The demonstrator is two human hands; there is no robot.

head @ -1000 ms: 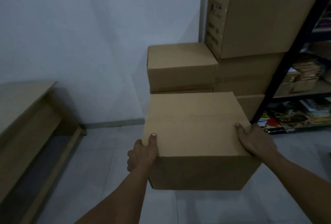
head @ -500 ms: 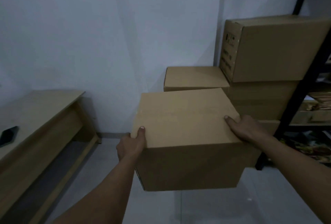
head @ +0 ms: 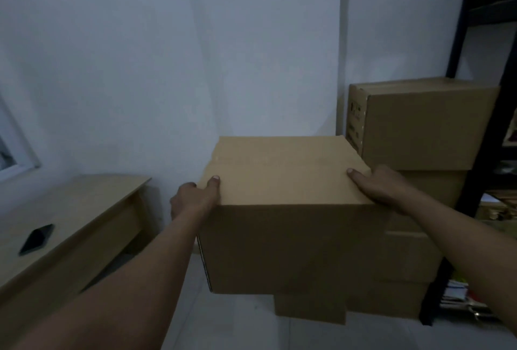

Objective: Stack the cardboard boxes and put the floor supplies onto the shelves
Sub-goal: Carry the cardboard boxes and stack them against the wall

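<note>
The left hand grips the near left top corner of the cardboard box: the thumb lies flat on the top face and the fingers wrap down the left side. The right hand grips the near right top corner in the same way, thumb on top, with the fingers out of sight over the right side. The box is closed, level and held clear of the floor, between the desk on the left and the stack of boxes on the right. Its far right corner sits just beside the top box of the stack. Part of a lower box shows under its bottom edge; contact between the two cannot be determined. A black shelf frame stands at the right of the stack, with blurred supplies on its lowest level. A dark flat object lies on the desk
</note>
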